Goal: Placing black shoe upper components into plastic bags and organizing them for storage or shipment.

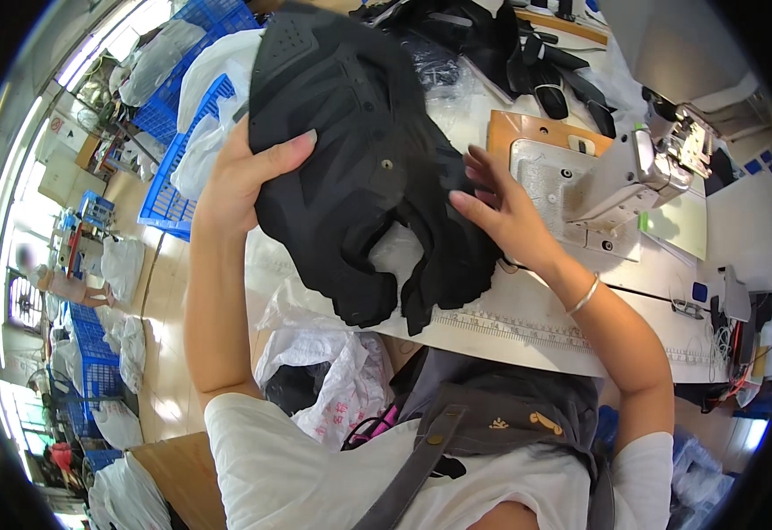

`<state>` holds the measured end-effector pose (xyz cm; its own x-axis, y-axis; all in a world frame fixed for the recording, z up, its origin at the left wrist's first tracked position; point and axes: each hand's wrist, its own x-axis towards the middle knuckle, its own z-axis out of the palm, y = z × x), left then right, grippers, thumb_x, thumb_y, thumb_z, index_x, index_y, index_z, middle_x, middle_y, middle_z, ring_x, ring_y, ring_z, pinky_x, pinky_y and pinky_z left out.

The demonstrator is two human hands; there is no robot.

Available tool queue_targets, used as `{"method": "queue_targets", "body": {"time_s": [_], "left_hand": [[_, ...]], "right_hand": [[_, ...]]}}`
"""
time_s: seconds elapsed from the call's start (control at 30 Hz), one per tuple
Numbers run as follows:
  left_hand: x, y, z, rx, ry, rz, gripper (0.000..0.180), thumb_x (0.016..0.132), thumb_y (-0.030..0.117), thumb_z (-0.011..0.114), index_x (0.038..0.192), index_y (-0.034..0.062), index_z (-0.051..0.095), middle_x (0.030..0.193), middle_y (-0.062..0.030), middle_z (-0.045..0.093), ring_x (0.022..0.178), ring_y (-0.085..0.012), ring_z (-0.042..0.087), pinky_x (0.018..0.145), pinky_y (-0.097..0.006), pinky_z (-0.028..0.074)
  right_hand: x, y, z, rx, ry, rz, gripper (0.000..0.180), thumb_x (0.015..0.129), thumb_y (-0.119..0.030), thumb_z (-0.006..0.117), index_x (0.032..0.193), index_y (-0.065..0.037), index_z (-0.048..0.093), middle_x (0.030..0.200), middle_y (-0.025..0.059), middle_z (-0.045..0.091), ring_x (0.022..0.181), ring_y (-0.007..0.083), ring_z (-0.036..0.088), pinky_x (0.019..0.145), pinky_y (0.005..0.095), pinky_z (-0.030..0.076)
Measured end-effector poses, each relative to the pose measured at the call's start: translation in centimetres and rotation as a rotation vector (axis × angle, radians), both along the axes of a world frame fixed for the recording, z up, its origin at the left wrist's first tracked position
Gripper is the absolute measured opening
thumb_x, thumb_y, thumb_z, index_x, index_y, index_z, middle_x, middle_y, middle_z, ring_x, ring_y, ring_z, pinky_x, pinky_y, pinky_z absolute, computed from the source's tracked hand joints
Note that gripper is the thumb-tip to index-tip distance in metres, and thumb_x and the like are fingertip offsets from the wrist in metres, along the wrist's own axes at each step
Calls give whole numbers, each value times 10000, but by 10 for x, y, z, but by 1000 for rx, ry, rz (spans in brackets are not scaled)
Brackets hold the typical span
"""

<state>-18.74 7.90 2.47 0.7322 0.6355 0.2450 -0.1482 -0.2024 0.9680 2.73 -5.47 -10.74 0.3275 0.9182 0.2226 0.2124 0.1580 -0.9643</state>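
A large black fabric piece (342,159) with thick folded parts, small holes and a round metal fitting hangs in front of me over the table's front edge. My left hand (249,172) grips its left edge, thumb on the near face and the fingers hidden behind. At the right edge of the piece, my right hand (510,212) has its fingers apart, the fingertips against or just beside the fabric. Right of that hand stands a sewing machine (616,181) with a metal bed plate.
The white worktable (510,340) has a ruler strip along its front edge. Black straps and pieces (527,71) lie at the back. A blue crate (178,172) with white bags stands left. Below the table edge sits a white sack (342,371). A person (64,283) is far left.
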Motion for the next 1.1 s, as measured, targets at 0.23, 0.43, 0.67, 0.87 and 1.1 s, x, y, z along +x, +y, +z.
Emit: {"method": "queue_targets", "body": {"time_s": [0.23,0.43,0.67,0.87,1.1], "left_hand": [[2,-39,14,-13,-343,-98,579,752,54,613,1260,-97,379,1194,-199,520,1070,-274,545,921,-347,432],[-6,-72,-13,-284,-25,18,629,733,55,658,1275,-81,368,1191,-198,522,1050,-282,558,892,-368,463],[15,-140,-147,-773,83,-78,598,797,72,628,1319,-2,345,1245,-140,496,1154,-240,488,968,-359,391],[-5,-194,-162,-951,-304,-778,852,746,355,633,1399,10,207,1304,-217,388,1293,-409,283,1052,-500,265],[-5,-198,-204,-1183,-416,-785,825,709,511,543,1309,-17,338,1046,-138,486,1065,-349,500,1016,-550,287]], "right_hand": [[11,-25,37,60,730,486,592,824,-267,656,1254,52,404,1228,113,507,1127,175,481,960,324,377],[16,-122,63,-80,606,111,474,759,-144,731,1134,54,521,1052,89,609,942,135,577,851,272,459],[52,-162,-3,-449,6,-135,466,732,-94,715,1131,38,514,1021,89,599,910,137,565,834,269,454],[35,-166,-11,-243,392,-141,491,759,-31,668,1198,40,462,1083,115,584,943,149,567,822,277,470],[26,-181,-14,-83,-638,-377,542,708,-76,682,1196,12,462,1062,146,532,967,306,524,868,368,422]]}}
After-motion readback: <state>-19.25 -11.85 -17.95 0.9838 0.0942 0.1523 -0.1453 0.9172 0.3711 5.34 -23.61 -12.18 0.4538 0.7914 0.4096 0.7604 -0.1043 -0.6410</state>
